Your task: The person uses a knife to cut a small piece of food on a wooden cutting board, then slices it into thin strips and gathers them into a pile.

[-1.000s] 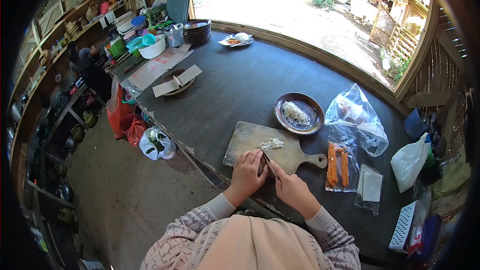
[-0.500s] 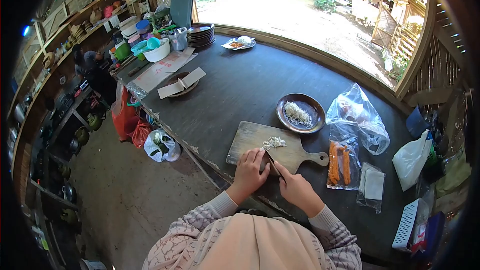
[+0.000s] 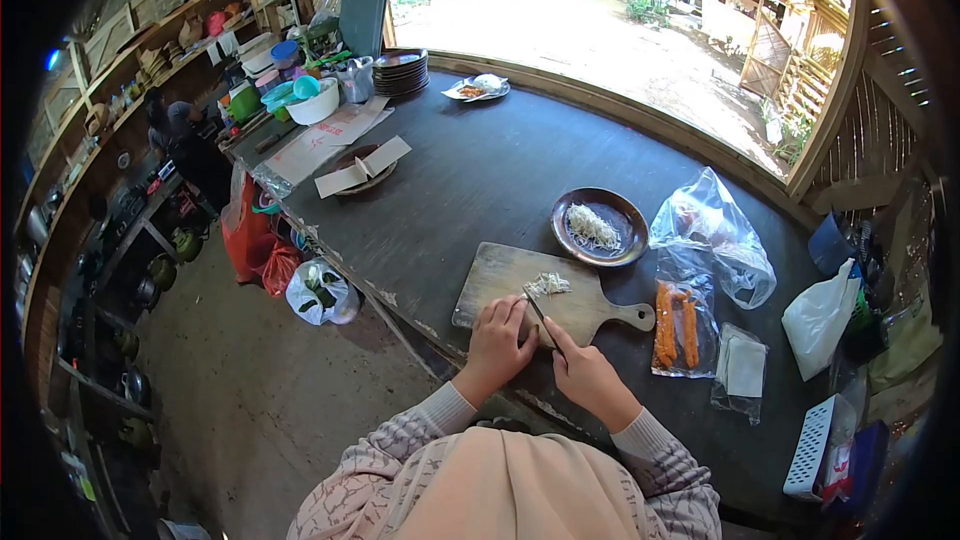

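Observation:
A wooden cutting board [image 3: 490, 285] with a handle lies near the table's front edge. Thin pale shreds [image 3: 548, 285] sit in a small heap on it. My right hand [image 3: 592, 376] grips a knife [image 3: 541, 318], whose blade points up and left towards the shreds. My left hand [image 3: 496, 345] rests on the board left of the blade, fingers bent together; whatever may be beneath them is hidden. Beyond the board is a dark round plate [image 3: 632, 254] holding a larger pile of pale shreds [image 3: 592, 227].
Right of the board lie a packet of orange sticks [image 3: 677, 328], a clear plastic bag [image 3: 720, 230] and a small packet [image 3: 741, 366]. Stacked plates [image 3: 401, 73] and a food plate [image 3: 476, 88] stand at the back. A person [image 3: 195, 145] is at the far left.
The knife blade has tilted slightly, and its tip has risen a little towards the shreds. My right hand has shifted slightly left; my left hand stays nearly in place.

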### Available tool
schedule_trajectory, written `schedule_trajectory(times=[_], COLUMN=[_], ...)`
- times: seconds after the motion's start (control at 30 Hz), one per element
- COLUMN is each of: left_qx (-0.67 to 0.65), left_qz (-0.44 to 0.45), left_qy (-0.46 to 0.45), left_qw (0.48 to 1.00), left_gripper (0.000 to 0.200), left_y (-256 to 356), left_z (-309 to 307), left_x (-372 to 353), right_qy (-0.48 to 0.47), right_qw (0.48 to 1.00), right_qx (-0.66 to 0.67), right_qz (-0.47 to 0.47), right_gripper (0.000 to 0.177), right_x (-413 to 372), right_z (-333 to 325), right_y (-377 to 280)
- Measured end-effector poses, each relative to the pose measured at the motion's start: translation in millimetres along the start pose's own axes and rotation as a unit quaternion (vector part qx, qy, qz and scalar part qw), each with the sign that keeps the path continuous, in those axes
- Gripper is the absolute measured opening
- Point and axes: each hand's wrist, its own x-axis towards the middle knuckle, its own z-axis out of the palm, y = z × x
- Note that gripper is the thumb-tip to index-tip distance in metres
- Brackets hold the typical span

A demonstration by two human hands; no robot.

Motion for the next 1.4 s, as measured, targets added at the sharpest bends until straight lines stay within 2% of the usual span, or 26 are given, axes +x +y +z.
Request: schedule_trajectory(times=[0.3, 0.5, 0.7, 0.9, 1.4], left_qx=[-0.001, 0.012, 0.034, 0.012, 0.015], left_qz=[-0.001, -0.004, 0.001, -0.002, 0.02], left_qy=[0.0, -0.004, -0.01, -0.005, 0.009], left_qw=[1.0, 1.0, 0.999, 1.0, 1.0], left_gripper=[0.04, 0.035, 0.036, 0.034, 0.035], left_y=[-1.4, -0.9, -2.8, 1.6, -2.6], left_z=[1.8, 2.3, 4.1, 0.0, 2.7], left_x=[0.3, 0.3, -0.4, 1.7, 1.3], right_qy=[-0.012, -0.015, -0.072, -0.081, -0.042], right_qw=[0.997, 1.0, 0.996, 0.995, 0.998], right_qx=[-0.069, -0.024, -0.026, -0.038, -0.009], right_qz=[0.015, 0.012, 0.054, 0.05, 0.039], right_gripper=[0.058, 0.057, 0.057, 0.057, 0.055], right_x=[-0.1, 5.3, 9.3, -2.1, -10.4], right_z=[2.7, -3.9, -11.8, -16.6, -12.7], right_y=[-4.5, -6.6, -10.0, -7.3, -4.8])
